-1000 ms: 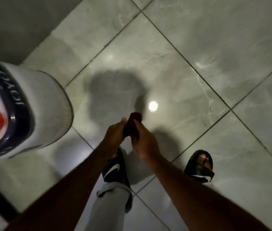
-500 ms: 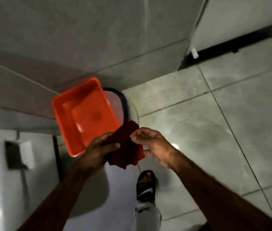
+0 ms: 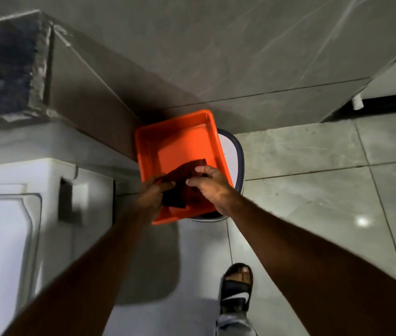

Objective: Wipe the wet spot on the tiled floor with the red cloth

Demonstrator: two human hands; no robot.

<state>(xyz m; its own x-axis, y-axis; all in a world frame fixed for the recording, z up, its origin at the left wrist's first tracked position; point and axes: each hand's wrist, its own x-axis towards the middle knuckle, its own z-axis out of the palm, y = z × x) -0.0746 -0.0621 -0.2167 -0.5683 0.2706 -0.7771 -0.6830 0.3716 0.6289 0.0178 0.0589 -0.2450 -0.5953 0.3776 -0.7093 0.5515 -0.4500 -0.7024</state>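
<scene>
The dark red cloth [image 3: 183,181] is stretched between both hands over an orange plastic tub [image 3: 180,144]. My left hand [image 3: 153,194] pinches its lower left part. My right hand [image 3: 212,185] holds its upper right part with fingertips. The tub rests on top of a white bucket with a dark rim [image 3: 237,156]. Grey floor tiles [image 3: 313,180] spread to the right; no wet spot stands out on them in this dim light.
A white appliance [image 3: 22,214] stands at the left below a dark stone counter [image 3: 3,69]. A grey tiled wall [image 3: 216,49] is behind the tub. My sandalled foot [image 3: 237,287] stands on the floor at the bottom. A white door base [image 3: 391,81] sits at the right.
The view swung from the open floor to the corner with the tub. The cloth, first bunched between both hands, is now spread and held lower, over the orange tub.
</scene>
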